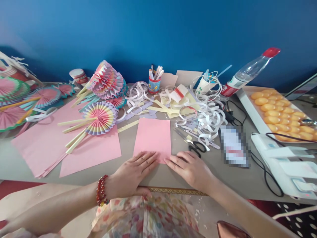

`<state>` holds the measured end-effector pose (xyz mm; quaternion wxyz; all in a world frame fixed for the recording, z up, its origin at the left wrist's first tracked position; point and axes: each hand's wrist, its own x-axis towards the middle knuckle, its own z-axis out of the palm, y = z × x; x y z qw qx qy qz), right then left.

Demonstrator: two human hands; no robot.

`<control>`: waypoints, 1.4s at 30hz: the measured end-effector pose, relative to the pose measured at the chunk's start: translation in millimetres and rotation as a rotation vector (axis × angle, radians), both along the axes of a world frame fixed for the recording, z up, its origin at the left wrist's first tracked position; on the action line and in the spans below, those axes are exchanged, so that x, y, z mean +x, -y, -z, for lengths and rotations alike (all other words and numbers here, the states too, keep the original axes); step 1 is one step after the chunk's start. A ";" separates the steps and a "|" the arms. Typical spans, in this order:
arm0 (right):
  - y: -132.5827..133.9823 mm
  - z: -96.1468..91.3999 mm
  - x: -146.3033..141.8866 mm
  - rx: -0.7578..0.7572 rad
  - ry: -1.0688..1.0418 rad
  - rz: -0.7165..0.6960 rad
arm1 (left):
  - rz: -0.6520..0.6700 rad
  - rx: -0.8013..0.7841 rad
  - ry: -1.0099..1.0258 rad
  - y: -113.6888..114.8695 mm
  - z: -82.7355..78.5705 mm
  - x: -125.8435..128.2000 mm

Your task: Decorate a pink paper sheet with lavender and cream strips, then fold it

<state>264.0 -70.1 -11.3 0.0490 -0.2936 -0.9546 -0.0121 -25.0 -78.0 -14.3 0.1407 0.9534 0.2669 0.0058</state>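
Note:
A pink sheet of paper [153,135] lies flat on the grey table in front of me. My left hand [140,168] rests on its near left part, fingers stretched out and pressed flat. At the near right corner, the fingertips of my right hand [189,169] touch the paper, and its fingers lie extended on the table. Neither hand grips anything. Just beyond my right hand are scissors [196,147] with black handles. To the left lie larger pink sheets [99,155], with a pleated paper fan [101,118] on top of them.
White paper strips [209,122] are heaped behind the scissors. A pen cup [155,84] stands near the blue wall. At the right are a plastic bottle [247,72], a blurred-out phone [234,145], a power strip [279,165] and a tray of yellow items [247,99]. More folded fans [106,81] sit at the left.

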 end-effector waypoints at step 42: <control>32.8 9.2 -6.8 -0.073 0.003 0.240 | -0.171 0.214 -0.084 13.6 -8.2 -48.8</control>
